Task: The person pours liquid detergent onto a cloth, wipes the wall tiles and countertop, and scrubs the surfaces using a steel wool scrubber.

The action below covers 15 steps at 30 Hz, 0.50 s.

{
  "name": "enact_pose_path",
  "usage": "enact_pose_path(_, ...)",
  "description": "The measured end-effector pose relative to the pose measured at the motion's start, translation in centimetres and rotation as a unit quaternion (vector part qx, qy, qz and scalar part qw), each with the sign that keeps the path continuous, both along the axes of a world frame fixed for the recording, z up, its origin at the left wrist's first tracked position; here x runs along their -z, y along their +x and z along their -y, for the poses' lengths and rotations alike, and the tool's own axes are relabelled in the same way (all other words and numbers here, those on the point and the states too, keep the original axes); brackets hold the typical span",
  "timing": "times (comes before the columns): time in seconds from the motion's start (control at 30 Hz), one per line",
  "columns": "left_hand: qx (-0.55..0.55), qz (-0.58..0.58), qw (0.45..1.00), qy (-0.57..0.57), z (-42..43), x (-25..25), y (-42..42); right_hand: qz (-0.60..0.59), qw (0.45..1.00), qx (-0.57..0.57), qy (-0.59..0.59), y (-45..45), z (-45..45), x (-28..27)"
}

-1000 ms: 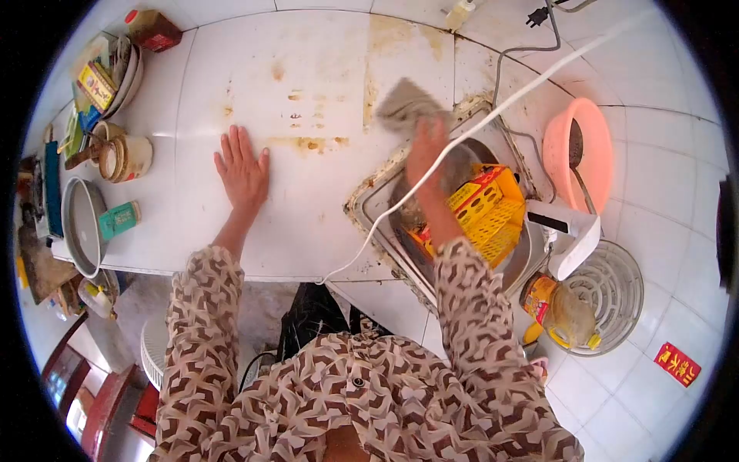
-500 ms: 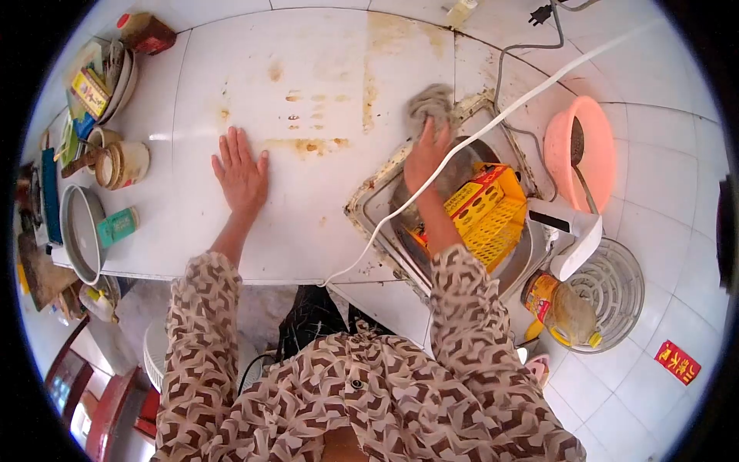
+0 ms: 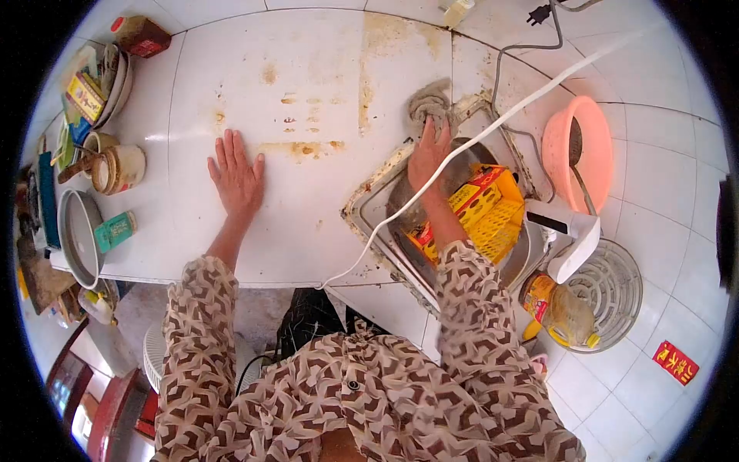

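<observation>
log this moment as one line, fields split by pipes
left hand: flat on white countertop | right hand: touching grey cloth | brownish stains: on countertop, between hands

This looks like a kitchen, judging by the stained white countertop (image 3: 308,219), stacked bowls (image 3: 120,88) and a jar (image 3: 131,166). A pink basin (image 3: 599,146) (with a long-handled utensil (image 3: 576,146) inside) sits near white tiles (image 3: 662,254).

Cloth rag (image 3: 429,100) at one o'clock is showing rough, matt folds; countertop (image 3: 315,173) at eleven is looking glossy; plastic basin (image 3: 556,154) at two is appearing smooth.
</observation>
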<state>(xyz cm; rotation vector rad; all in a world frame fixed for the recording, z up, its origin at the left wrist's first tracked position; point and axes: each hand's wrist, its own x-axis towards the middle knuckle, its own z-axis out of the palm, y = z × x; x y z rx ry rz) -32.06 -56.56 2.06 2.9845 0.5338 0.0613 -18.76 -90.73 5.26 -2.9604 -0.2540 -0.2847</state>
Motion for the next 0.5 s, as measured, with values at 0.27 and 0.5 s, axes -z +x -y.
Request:
enact_pose_path(0.27,-0.003,0.000,1.000,-0.015,0.1,-0.7,0.2,0.019,0.991,0.108,-0.079,15.4,5.4,1.5)
enact_pose_path(0.5,0.002,-0.003,1.000,0.005,0.5,-0.7,0.9,0.112,0.988,-0.081,-0.075,18.1,-7.9,6.3)
